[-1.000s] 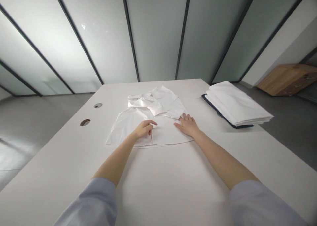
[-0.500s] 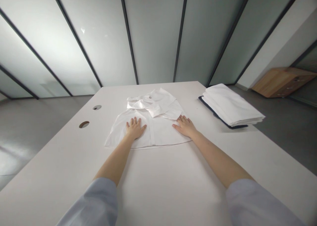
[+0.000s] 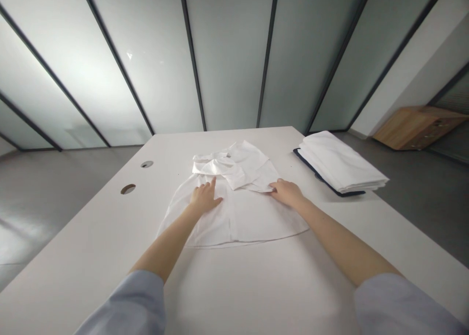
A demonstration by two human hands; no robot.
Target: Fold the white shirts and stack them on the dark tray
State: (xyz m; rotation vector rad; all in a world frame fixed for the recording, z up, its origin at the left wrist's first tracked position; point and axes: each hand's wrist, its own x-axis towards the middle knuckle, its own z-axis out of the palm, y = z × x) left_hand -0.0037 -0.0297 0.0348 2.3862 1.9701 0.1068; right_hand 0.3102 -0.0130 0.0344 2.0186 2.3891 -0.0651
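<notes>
A white shirt (image 3: 249, 217) lies on the table, its lower part spread flat with the hem towards me. Its upper part is bunched and folded over at the far end. My right hand (image 3: 287, 193) pinches the edge of that folded part between thumb and fingers, at the right side. On the left half of the cloth rests my left hand (image 3: 205, 198), holding nothing. Its index finger points to the bunched fabric and its thumb is stretched out, while the other fingers look partly curled.
The white table (image 3: 256, 291) has two round holes on its left, one a cable hole (image 3: 128, 189). At the right lies a stack of folded white cloth (image 3: 340, 161) on a dark flat board (image 3: 311, 165). Beyond stand a frosted glass wall (image 3: 230, 56) and a wooden cabinet (image 3: 410, 128).
The shirt's hem now reaches closer to me. My right hand has gone from lying flat to pinching the folded edge. My left hand's spread fingers have partly curled, leaving the index extended.
</notes>
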